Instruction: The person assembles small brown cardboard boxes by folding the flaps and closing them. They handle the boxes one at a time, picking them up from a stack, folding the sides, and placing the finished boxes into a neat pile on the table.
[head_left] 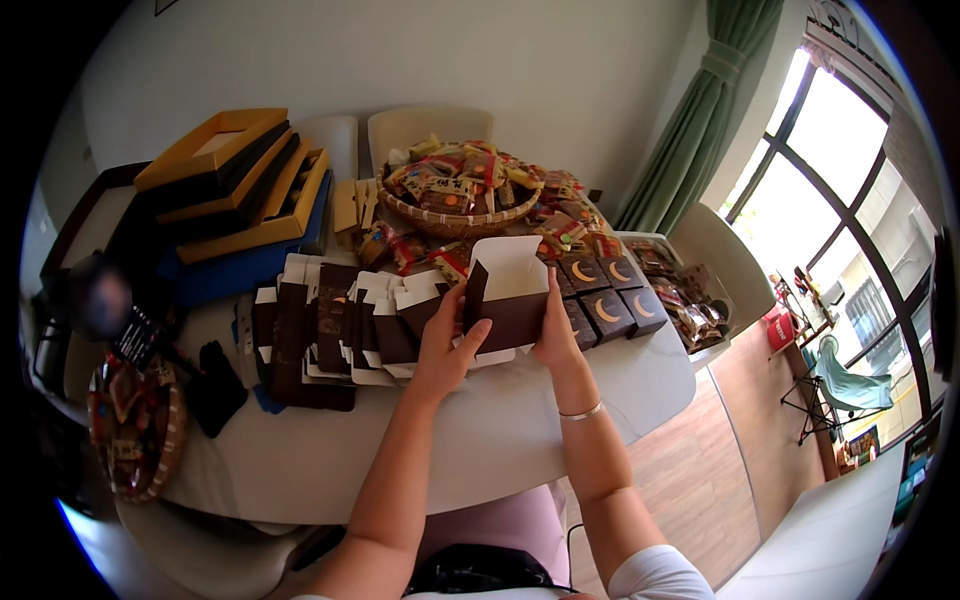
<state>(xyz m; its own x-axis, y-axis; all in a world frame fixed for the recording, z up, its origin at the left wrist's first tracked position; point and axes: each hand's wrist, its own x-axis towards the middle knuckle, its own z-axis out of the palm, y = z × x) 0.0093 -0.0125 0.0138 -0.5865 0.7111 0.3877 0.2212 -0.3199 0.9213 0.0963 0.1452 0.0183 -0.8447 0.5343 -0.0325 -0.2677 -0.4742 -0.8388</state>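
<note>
Between my hands is a small dark brown cardboard box [514, 322], white inside, its top flap standing up. My left hand [446, 345] is closed round its left side, thumb across the front. On the opposite side my right hand [556, 335] grips it, fingers mostly behind the wall. To the left lies a row of flattened brown-and-white box blanks [335, 325], overlapping one another. Closed dark boxes with a golden crescent [606, 312] stand in rows just right of my right hand. Behind the held box, wrapped snack packets [450, 262] lie loose on the table.
A woven basket [455, 222] heaped with packets stands at the back. Yellow and black box trays [225, 205] are stacked back left. A second basket [172, 440] sits at the left edge, near a phone-like screen [135, 335]. A clear bin [712, 348] with packets is beyond the table's right edge.
</note>
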